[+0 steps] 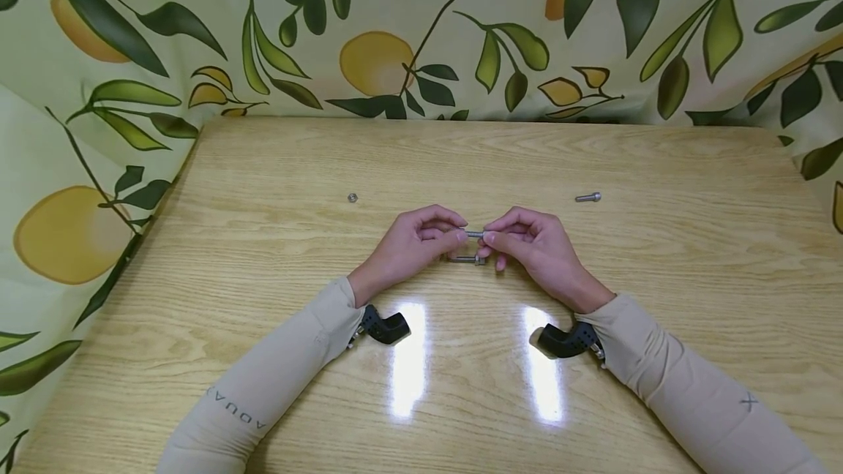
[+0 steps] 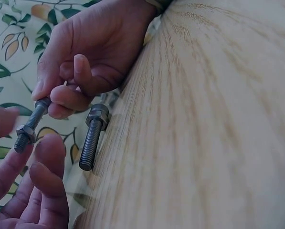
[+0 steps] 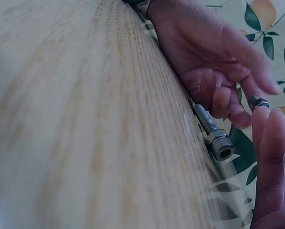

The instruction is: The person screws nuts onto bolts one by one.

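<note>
Held bolt: up off the desk (image 1: 276,167), roughly level, between both hands; head end in the right fingers, threaded end at the left fingers.
Nut on bolt: on the thread (image 2: 26,133), near the free tip, well apart from the right fingers.
Right hand (image 1: 546,254): fingers pinch the bolt by its head, shank sticking out toward the left.
Left hand (image 1: 411,243): fingers curled about nut and tip, one right behind the thread, thumb off to the other side; can't tell if they grip.
Second bolt (image 2: 89,143): lying on desk just beneath the hands, head toward the right hand, own nut up against the head.
Loose nut (image 1: 352,197): on desk, beyond left wrist, well apart from fingers.
Loose bolt (image 1: 588,197): on desk, beyond right hand, head pointing right.
</note>
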### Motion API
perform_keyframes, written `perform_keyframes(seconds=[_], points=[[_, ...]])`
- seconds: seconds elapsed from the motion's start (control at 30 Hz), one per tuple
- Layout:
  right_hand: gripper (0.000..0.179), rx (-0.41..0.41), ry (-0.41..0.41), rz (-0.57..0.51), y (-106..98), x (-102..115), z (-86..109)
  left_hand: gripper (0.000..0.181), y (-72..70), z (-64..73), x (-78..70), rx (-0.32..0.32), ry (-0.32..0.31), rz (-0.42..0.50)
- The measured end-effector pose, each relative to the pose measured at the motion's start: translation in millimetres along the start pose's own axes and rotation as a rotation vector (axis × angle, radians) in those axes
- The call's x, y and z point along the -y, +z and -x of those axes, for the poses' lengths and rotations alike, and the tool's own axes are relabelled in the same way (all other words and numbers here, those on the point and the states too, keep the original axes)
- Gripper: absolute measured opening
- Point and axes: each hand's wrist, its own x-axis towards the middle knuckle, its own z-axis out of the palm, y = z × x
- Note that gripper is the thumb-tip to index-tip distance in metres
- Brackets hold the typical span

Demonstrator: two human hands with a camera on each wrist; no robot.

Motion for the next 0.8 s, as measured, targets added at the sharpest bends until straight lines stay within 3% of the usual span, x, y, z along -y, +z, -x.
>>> perform_keyframes(seconds=[0.8], points=[[0.015, 0.004, -0.001, -0.007, -0.4, -0.9, -0.5, 0.023, -1.1, 0.1, -0.3, 0.016, 0.0, -0.002]])
